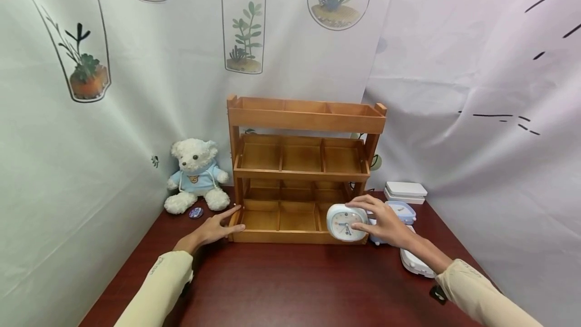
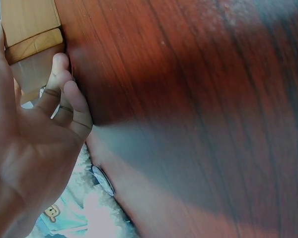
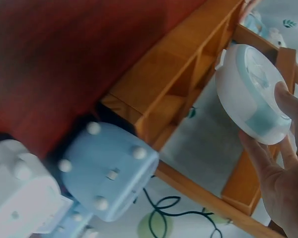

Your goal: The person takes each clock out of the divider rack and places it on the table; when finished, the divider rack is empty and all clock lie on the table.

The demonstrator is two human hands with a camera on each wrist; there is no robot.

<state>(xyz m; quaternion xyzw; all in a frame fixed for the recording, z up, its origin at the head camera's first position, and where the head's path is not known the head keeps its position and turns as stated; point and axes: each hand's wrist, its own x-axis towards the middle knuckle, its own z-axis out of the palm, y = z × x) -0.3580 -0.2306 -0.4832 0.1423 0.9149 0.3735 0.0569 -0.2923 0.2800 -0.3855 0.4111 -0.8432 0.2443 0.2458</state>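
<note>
A white and pale-blue alarm clock (image 1: 346,223) is held in my right hand (image 1: 383,221), in front of the right end of the wooden shelf's bottom tier. My thumb lies over its face, the other fingers at its top and back; the right wrist view shows the clock (image 3: 251,94) from its side. My left hand (image 1: 213,228) touches the left end of the wooden shelf (image 1: 299,236), thumb and fingers spread apart at the corner. In the left wrist view, the left hand (image 2: 37,144) lies beside the shelf's end block (image 2: 32,44), some fingers bent.
A white teddy bear (image 1: 194,178) in a blue hoodie sits left of the shelf, beside a small dark-blue disc (image 1: 196,213). Right of the shelf are white boxes (image 1: 405,191), a blue clock (image 1: 401,212) and a white object (image 1: 415,262). Printed cloth (image 1: 299,39) hangs behind.
</note>
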